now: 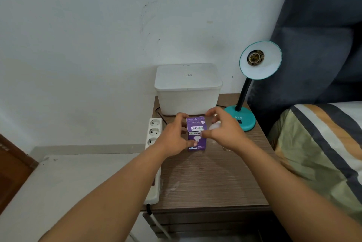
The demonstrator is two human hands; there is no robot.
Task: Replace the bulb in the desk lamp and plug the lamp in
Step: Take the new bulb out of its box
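Note:
A purple bulb box [196,138] stands upright on the wooden nightstand [205,179]. My left hand [174,138] grips its left side. My right hand [223,130] touches the box's upper right edge, thumb on the front and fingers curled over the top. A white bulb [214,125] shows just right of the box, mostly hidden under my right hand. The teal desk lamp [242,121] stands at the back right, its shade [260,60] tilted toward me with a bare, empty socket [255,57].
A white lidded storage box [188,89] sits at the back of the nightstand. A white power strip [154,134] runs along the nightstand's left edge, its visible sockets free. A bed with a striped cover [321,143] is at the right.

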